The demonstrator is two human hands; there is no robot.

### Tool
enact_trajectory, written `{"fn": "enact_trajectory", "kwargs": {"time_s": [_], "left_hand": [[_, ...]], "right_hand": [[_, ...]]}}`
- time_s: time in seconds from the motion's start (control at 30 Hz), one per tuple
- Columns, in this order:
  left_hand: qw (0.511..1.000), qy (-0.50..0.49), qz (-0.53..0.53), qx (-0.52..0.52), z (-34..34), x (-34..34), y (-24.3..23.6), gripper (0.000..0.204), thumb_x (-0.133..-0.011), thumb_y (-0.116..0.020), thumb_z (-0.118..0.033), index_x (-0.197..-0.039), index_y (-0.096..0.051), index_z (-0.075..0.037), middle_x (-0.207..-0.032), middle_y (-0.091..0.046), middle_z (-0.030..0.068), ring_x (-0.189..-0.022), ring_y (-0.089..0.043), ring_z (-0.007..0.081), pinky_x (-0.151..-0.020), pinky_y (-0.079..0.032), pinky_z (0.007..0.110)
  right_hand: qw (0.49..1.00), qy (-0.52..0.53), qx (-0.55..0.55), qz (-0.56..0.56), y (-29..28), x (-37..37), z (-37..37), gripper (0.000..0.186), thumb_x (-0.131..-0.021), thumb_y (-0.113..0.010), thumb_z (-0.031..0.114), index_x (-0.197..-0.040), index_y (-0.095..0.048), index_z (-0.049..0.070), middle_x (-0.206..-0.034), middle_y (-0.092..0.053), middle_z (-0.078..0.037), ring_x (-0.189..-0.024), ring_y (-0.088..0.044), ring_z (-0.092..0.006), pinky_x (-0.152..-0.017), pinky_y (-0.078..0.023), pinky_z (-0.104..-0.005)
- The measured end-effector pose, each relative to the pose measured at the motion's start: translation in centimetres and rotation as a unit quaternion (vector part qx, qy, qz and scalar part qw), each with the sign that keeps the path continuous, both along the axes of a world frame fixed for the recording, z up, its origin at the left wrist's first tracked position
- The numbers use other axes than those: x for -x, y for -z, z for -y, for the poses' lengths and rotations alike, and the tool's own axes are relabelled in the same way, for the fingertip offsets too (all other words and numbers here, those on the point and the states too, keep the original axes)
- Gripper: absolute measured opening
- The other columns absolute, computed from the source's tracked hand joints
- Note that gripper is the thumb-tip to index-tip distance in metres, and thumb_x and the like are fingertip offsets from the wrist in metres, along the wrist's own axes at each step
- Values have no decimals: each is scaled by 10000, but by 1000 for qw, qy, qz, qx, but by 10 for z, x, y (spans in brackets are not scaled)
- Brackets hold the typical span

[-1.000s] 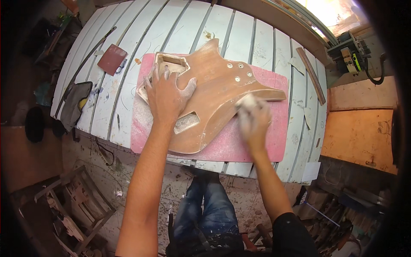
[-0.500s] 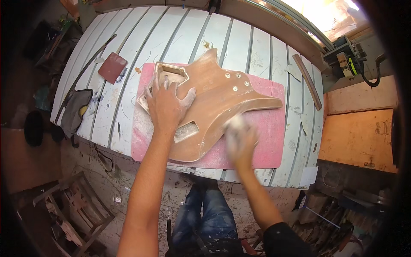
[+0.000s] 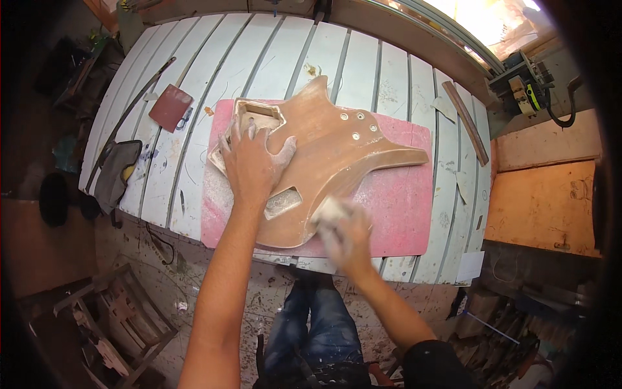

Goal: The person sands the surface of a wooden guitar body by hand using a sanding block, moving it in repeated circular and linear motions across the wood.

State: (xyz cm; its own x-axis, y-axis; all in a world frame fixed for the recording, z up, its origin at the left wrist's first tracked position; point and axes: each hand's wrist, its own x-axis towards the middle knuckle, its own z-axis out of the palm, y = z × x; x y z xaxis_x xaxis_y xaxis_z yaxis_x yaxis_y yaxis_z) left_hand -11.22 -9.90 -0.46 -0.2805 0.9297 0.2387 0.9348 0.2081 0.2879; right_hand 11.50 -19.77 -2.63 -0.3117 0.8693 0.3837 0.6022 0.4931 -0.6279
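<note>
A brown wooden electric guitar body (image 3: 324,146) lies on a pink mat (image 3: 402,220), with routed cavities and several round holes in its face. Dust coats my left hand (image 3: 256,159), which rests on the body beside the upper-left cavity, fingers spread. My right hand (image 3: 346,240), blurred by motion, is closed around a pale sanding block (image 3: 330,211). The block touches the body's curved lower-right edge; its underside is hidden.
White slats form the table (image 3: 363,58). A dark red square of sandpaper (image 3: 172,107) and a grey dust mask (image 3: 118,170) lie at the left, near a thin dark strip (image 3: 139,89). A wooden stick (image 3: 465,123) lies at the right.
My right hand has moved with the sanding block down and left along the body's curved edge. My left hand stays in place on the guitar body.
</note>
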Motion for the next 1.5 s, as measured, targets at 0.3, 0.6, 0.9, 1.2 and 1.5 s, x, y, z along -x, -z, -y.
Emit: {"fn": "enact_trajectory", "kwargs": {"time_s": [0.3, 0.6, 0.9, 1.2, 1.5], "left_hand": [[1000, 7, 10, 13, -1, -2, -3, 616, -932, -663, -569, -1223, -759, -35, -1439, -648, 220, -1521, -381, 390, -1253, -249, 582], [1000, 11, 2, 15, -4, -5, -4, 635, -938, -645, -593, -1224, -766, -40, -1432, -656, 197, -1498, -409, 379, -1227, -272, 612], [1000, 11, 22, 9, -4, -7, -3, 653, -931, -647, -594, -1228, -759, -23, -1464, -632, 224, -1525, -375, 398, -1256, -244, 595], [1000, 16, 20, 3, -5, -8, -1, 636, -928, -658, -581, -1214, -766, -23, -1443, -647, 225, -1520, -383, 394, -1251, -250, 598], [1000, 9, 24, 12, -2, -4, -1, 648, -936, -648, -592, -1237, -763, -31, -1460, -641, 208, -1528, -378, 385, -1256, -244, 597]], "right_hand": [[998, 66, 8, -23, 7, 15, -1, 228, -853, -798, 154, -1076, -780, 112, -1322, -635, -225, -1249, -552, -398, -1050, -408, -549], [992, 118, -26, -21, 14, 8, -15, 201, -883, -771, 161, -1076, -763, 107, -1279, -628, -216, -1204, -560, -404, -1017, -421, -533], [984, 174, -30, 2, -2, -8, -67, 211, -879, -772, 138, -1088, -749, 117, -1307, -627, -214, -1230, -564, -402, -1030, -418, -525], [996, 90, -24, 16, 12, -22, -71, 248, -877, -789, 175, -1119, -753, 129, -1312, -628, -185, -1212, -554, -393, -1071, -397, -510], [998, 24, -52, -8, 20, -27, -52, 246, -867, -777, 127, -1109, -743, 95, -1231, -663, -193, -1174, -592, -417, -1014, -447, -524]]}}
